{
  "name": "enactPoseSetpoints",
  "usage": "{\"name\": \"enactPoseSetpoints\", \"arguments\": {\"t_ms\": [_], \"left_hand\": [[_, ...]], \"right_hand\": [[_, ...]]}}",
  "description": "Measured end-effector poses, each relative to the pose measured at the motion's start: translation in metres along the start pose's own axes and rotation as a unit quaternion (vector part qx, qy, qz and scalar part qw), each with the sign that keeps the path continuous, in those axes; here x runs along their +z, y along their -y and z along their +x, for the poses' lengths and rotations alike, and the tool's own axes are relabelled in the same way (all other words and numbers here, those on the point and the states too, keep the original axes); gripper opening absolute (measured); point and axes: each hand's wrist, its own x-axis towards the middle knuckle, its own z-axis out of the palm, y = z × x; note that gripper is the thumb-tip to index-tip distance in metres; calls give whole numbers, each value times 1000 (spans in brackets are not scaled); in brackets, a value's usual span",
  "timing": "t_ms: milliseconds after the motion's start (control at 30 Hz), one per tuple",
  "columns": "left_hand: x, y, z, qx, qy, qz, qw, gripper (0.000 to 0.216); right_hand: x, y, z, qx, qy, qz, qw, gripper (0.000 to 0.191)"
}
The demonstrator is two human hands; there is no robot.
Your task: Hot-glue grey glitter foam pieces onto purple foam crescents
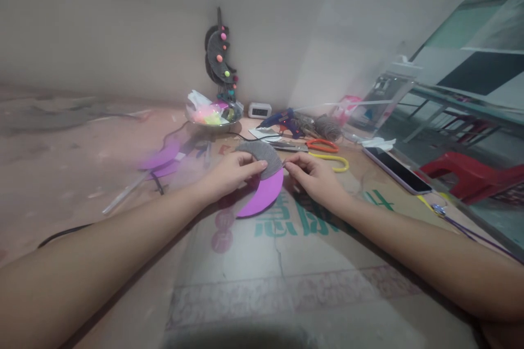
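Observation:
Between my hands is a crescent moon cutout (266,193), its lower half bare purple and its upper half wrapped in grey yarn (262,154). My left hand (229,175) grips the wrapped part from the left, thumb on top and fingers partly hidden behind. At the crescent's right edge, my right hand (313,176) is closed in a pinch on a short bit of yarn, barely visible at the fingertips. Both hands are over a printed cardboard sheet (262,253).
Behind the hands lie orange-handled scissors (322,145), a yellow handle (338,162), a blue glue gun (282,119) and a yarn bundle (325,126). A bowl (215,122) and small clock (260,110) stand near the wall. A phone (397,169) lies right; purple pieces (164,158) lie left.

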Motion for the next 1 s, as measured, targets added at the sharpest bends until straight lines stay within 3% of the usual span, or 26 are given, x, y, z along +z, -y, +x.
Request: {"name": "enactPoseSetpoints", "arguments": {"t_ms": [700, 833, 933, 1000], "left_hand": [[1, 2, -1, -12, 17, 35, 999, 42], [2, 1, 0, -15, -3, 21, 1000, 40], [2, -1, 0, -14, -15, 3, 1000, 38], [2, -1, 1, -8, -18, -4, 1000, 38]], "right_hand": [[-1, 0, 2, 9, -23, -23, 999, 25], [-2, -3, 6, -5, -17, -24, 1000, 27], [-5, -3, 5, -43, -76, 18, 996, 29], [-7, 0, 0, -80, -133, 49, 987, 20]]}}
